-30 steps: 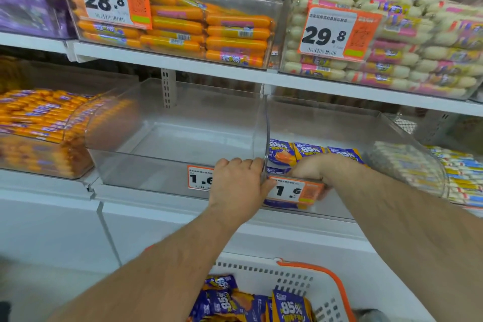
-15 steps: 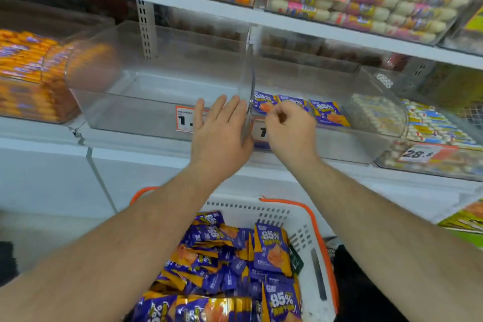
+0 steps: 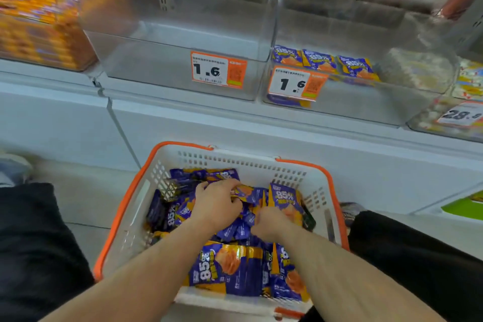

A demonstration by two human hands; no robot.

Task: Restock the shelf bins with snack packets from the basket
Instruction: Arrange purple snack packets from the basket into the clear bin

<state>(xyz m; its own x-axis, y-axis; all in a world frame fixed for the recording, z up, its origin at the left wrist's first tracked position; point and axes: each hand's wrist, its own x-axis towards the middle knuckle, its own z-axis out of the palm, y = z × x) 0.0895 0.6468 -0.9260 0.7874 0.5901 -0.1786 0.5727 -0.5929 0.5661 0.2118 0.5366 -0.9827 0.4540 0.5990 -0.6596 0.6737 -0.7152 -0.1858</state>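
Note:
A white basket (image 3: 317, 188) with an orange rim sits on the floor between my knees, full of purple-and-orange snack packets (image 3: 224, 269). Both hands are down in the pile. My left hand (image 3: 218, 202) curls its fingers round packets near the basket's middle. My right hand (image 3: 270, 222) curls into the packets just right of it. Above, a clear shelf bin (image 3: 167, 70) with a 1.6 price tag holds nothing. The clear bin to its right (image 3: 366, 102) has a row of three of the same packets (image 3: 320, 61) at its front.
A bin of orange packets (image 3: 34, 23) stands at the left, and bins of pale wrapped snacks (image 3: 467, 81) at the right. A white cabinet front (image 3: 235, 128) runs below the shelf. My dark-trousered knees (image 3: 31, 256) flank the basket.
Both hands have dropped from the front edges of the shelf bins into the basket and closed on packets. The view has tilted down from the shelf toward the basket.

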